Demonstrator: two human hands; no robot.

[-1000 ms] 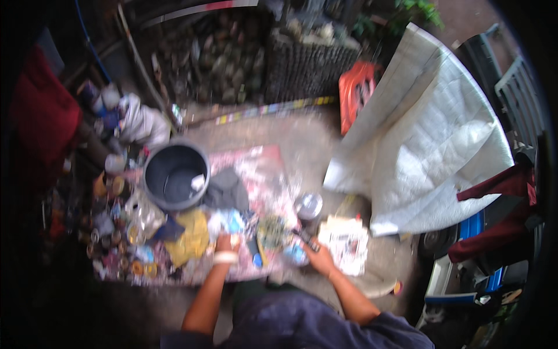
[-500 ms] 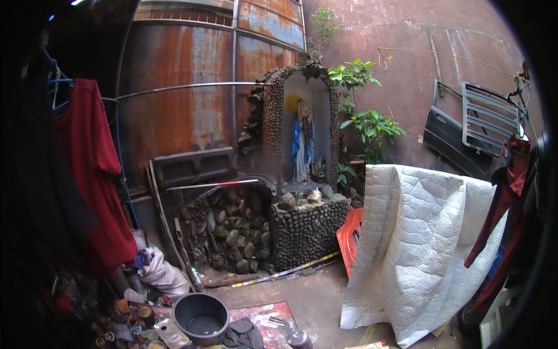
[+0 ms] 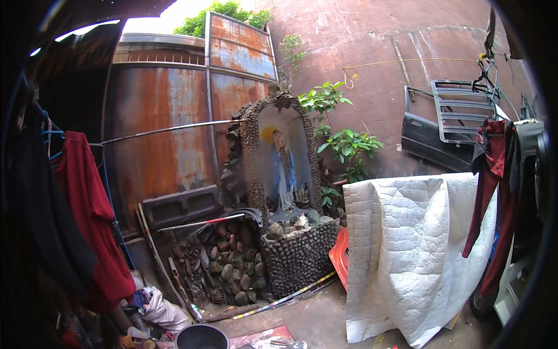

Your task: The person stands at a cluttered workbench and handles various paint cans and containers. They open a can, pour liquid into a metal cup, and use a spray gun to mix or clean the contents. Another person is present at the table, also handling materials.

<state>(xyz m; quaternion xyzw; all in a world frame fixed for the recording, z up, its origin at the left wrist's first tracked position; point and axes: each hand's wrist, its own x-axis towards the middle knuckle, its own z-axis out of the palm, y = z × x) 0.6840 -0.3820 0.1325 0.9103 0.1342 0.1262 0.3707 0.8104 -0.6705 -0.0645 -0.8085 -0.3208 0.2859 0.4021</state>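
Observation:
Neither my left hand nor my right hand shows in the head view. At the lower edge, left of the middle, a dark round basin (image 3: 201, 337) is cut off by the frame. It stands beside a worn red mat (image 3: 264, 336). A small statue (image 3: 285, 174) in blue and white stands inside a pebbled stone grotto (image 3: 251, 157). To the right, a white quilted sheet (image 3: 415, 244) hangs down almost to the ground.
A dark red garment (image 3: 87, 209) hangs at the left, and dark red trousers (image 3: 494, 192) hang at the right. A stuffed white sack (image 3: 165, 308) lies at lower left. Striped poles (image 3: 285, 298) lie along the grotto's base. Black car door panels (image 3: 436, 139) lean against the wall.
The view has tilted up and turned slightly right, so most things sit lower and further left. More of the basin is cut off, and sky and treetops show above the rusty panels.

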